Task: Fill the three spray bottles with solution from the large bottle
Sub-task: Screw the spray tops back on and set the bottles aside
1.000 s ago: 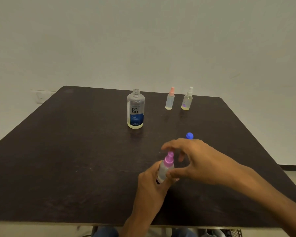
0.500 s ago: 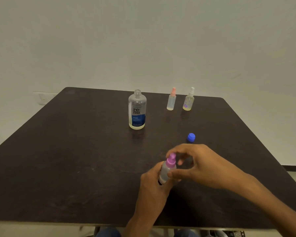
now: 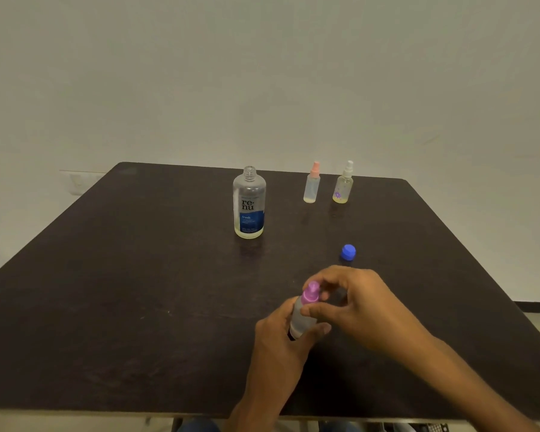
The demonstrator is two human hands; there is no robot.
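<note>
My left hand [image 3: 278, 341] grips the body of a small clear spray bottle [image 3: 301, 318] near the table's front. Its purple spray head [image 3: 310, 293] is pinched between the fingers and thumb of my right hand [image 3: 356, 304]. The large clear bottle with a blue label [image 3: 249, 203] stands uncapped at the table's middle back, with only a little liquid at its bottom. Its blue cap [image 3: 348, 252] lies on the table to the right. A pink-topped spray bottle [image 3: 312, 183] and a white-topped spray bottle [image 3: 343, 183] stand upright at the back right.
Everything sits on a dark wooden table [image 3: 122, 291] against a plain pale wall. The table's front edge runs just below my forearms. A wall socket [image 3: 75, 181] shows past the back left corner.
Both hands stay on the purple-topped bottle. My right fingers have shifted around the spray head, and the blue cap is now uncovered behind my right hand.
</note>
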